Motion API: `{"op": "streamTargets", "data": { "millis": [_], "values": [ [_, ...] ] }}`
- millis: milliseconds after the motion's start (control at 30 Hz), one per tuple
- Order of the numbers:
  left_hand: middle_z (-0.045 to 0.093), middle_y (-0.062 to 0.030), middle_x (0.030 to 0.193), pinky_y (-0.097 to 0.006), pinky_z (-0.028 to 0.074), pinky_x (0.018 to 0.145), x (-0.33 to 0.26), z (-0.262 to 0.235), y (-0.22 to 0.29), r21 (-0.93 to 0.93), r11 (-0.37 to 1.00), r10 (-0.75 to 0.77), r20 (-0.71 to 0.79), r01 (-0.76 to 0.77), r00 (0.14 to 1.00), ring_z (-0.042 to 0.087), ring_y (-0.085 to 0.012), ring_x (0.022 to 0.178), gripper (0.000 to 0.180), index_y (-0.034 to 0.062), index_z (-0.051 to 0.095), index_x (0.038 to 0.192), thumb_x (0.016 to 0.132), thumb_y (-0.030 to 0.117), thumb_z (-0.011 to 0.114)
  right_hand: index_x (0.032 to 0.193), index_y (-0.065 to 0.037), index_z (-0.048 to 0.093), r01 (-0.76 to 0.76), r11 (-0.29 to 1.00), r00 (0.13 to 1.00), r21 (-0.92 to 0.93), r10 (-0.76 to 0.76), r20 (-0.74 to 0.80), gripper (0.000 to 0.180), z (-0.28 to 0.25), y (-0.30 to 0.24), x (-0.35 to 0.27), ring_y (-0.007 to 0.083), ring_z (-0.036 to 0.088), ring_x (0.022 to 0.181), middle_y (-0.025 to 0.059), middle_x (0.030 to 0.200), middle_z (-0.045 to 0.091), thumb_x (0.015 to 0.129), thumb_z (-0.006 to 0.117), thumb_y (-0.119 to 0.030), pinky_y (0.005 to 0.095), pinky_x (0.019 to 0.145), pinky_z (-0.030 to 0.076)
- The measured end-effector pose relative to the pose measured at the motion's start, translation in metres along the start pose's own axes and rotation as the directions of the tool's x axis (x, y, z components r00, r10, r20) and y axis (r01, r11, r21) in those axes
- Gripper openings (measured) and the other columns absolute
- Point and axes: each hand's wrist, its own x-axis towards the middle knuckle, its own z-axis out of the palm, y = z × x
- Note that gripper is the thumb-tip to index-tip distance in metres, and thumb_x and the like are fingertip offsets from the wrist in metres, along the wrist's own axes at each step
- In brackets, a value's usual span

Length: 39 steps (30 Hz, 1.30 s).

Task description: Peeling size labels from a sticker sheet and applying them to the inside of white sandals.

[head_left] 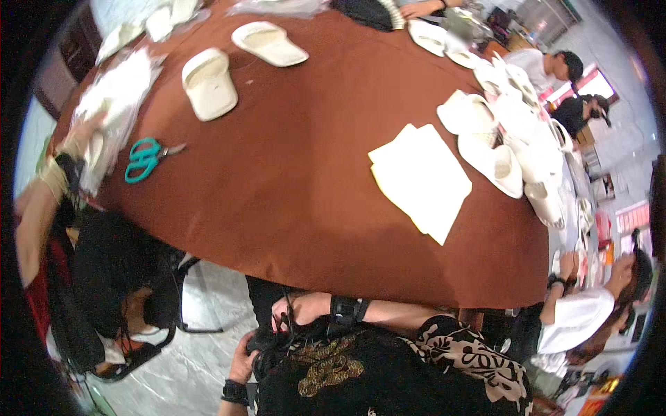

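Below the table's front edge, my right hand (305,308) is at my lap with its fingers curled. A thin black cord (289,313) runs across those fingers. Lower and further left, my left hand (241,360) has its fingers closed against a dark bundle (263,341), whose kind I cannot make out against my black clothing. Both wrists wear black bands. On the brown-covered table (305,208) ahead lie two cream slippers, one slipper (210,84) nearer and the other slipper (269,44) beyond it. Neither hand touches them.
Teal-handled scissors (143,161) lie at the left, near another person's hand (87,135) on clear plastic bags (118,100). A stack of pale yellow sheets (422,182) lies right of centre. Many cream slippers (491,165) pile along the right edge. Other people sit around the table.
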Motion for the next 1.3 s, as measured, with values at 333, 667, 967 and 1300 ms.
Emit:
{"op": "streamTargets", "data": {
  "millis": [333, 667, 967, 1300],
  "values": [
    [0.054, -0.0087, 0.124, -0.031, 0.04, 0.098, 0.002, -0.054, -0.037, -0.022, 0.998, 0.066, 0.137, -0.063, 0.988, 0.05, -0.0184, 0.114, 0.054, -0.0004, 0.043, 0.133, 0.09, 0.026, 0.063, 0.12, 0.007, 0.053, -0.205, 0.962, 0.978, -0.179, 0.193, -0.081, 0.031, -0.009, -0.088, -0.093, 0.0327, 0.05, 0.122, 0.0205, 0.129, 0.052, 0.094, 0.053, -0.011, 0.0385, 0.103, 0.04],
    [0.045, -0.0086, 0.136, -0.032, 0.043, 0.093, 0.084, -0.066, -0.001, 0.318, 0.933, 0.037, 0.375, -0.166, 0.926, 0.043, -0.0215, 0.122, 0.068, 0.0062, 0.032, 0.145, 0.091, 0.038, 0.06, 0.125, 0.003, 0.053, -0.11, 0.989, 0.99, -0.098, 0.101, -0.096, 0.03, -0.038, -0.24, -0.191, 0.0278, 0.054, 0.117, 0.015, 0.127, 0.056, 0.098, 0.049, -0.01, 0.0347, 0.096, 0.043],
    [0.053, -0.0106, 0.125, -0.032, 0.046, 0.089, 0.108, -0.057, 0.056, 0.35, 0.927, 0.029, 0.298, -0.137, 0.954, 0.051, -0.021, 0.112, 0.056, 0.0045, 0.041, 0.137, 0.092, 0.03, 0.061, 0.117, 0.002, 0.06, -0.124, 0.888, 0.905, -0.444, -0.083, -0.418, 0.027, -0.09, -0.356, -0.238, 0.0266, 0.061, 0.106, 0.0144, 0.116, 0.063, 0.091, 0.059, -0.003, 0.0342, 0.09, 0.047],
    [0.062, -0.0127, 0.112, -0.031, 0.049, 0.085, 0.075, -0.072, 0.098, 0.387, 0.921, -0.078, 0.09, 0.037, 0.993, 0.06, -0.0204, 0.101, 0.042, 0.0026, 0.052, 0.128, 0.092, 0.021, 0.063, 0.107, 0.003, 0.063, 0.087, 0.903, 0.755, -0.422, -0.336, -0.563, 0.019, -0.15, -0.375, -0.229, 0.0177, 0.065, 0.094, 0.0095, 0.1, 0.068, 0.094, 0.058, -0.009, 0.0297, 0.084, 0.051]
  ]
}}
